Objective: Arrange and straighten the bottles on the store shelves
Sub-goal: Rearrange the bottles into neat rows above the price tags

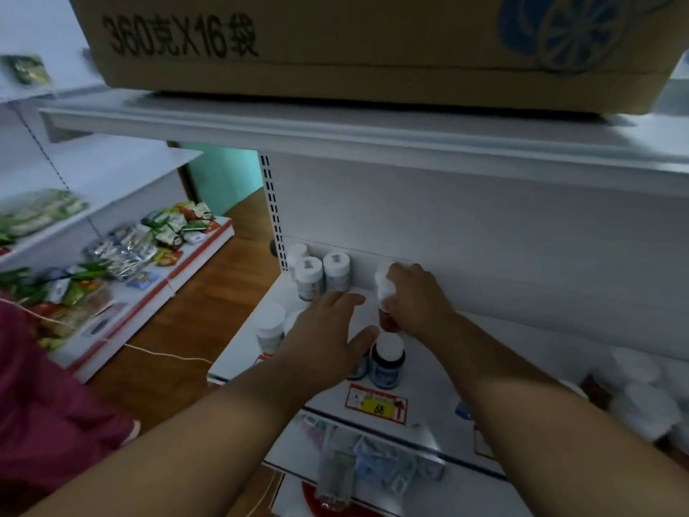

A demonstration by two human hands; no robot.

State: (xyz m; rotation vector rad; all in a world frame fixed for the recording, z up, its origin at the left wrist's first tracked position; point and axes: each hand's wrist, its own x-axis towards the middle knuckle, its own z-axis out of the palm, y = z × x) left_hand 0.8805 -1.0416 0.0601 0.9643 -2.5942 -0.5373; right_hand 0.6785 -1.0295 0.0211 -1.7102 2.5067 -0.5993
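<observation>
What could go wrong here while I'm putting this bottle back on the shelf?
The right hand holds a white-capped bottle just above the dark blue bottle near the shelf's front edge; a bump might tip that one off. The left hand, spread open beside it, could also brush the dark bottle or the white-capped pair behind.

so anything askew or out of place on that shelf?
Yes: the white-capped bottle in the right hand is tilted, off the row. The shelf bottles sit scattered: two at the back, one near the left edge, a dark one up front.
</observation>
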